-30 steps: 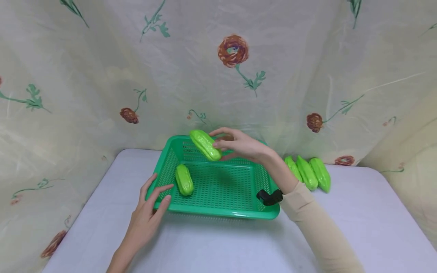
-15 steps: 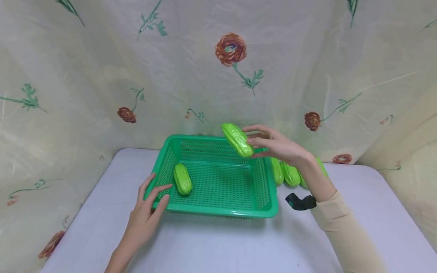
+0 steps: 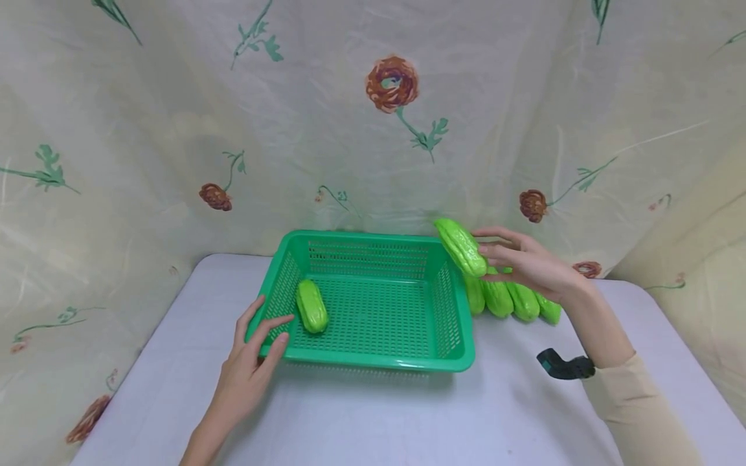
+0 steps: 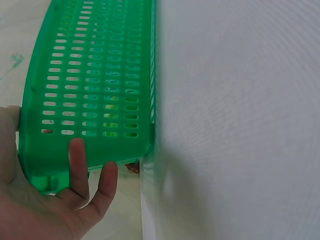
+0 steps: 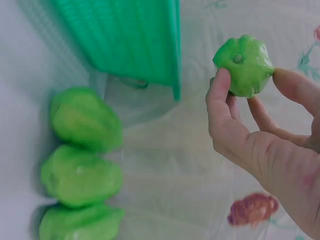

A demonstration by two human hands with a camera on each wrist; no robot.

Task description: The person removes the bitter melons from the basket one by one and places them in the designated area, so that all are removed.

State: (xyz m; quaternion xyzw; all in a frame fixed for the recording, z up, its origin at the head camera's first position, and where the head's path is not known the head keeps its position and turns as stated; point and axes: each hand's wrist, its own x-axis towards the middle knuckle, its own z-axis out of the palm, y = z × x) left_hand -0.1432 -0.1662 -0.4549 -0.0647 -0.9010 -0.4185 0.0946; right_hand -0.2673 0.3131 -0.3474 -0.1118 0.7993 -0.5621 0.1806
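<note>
In my right hand [image 3: 527,262] is a light-green ridged gourd [image 3: 460,247], held by the fingertips above the basket's right rim. The right wrist view shows the stem end of the held gourd [image 5: 245,66] between thumb and fingers. My left hand [image 3: 247,362] grips the front left corner of a green plastic basket [image 3: 373,360]. Two of its fingers lie against the basket's outer wall in the left wrist view. Inside the basket, near its left wall, lies another green gourd [image 3: 313,307].
Several more green gourds [image 3: 524,303] lie in a row on the white table [image 3: 361,421], just right of the basket. Behind the table hangs a pale flowered cloth [image 3: 326,116]. A black wrist device [image 3: 565,366] sits on the right wrist.
My right hand has carried the gourd rightward from above the basket's middle to its right rim. The left hand stays at the basket corner, and the gourd inside has not moved.
</note>
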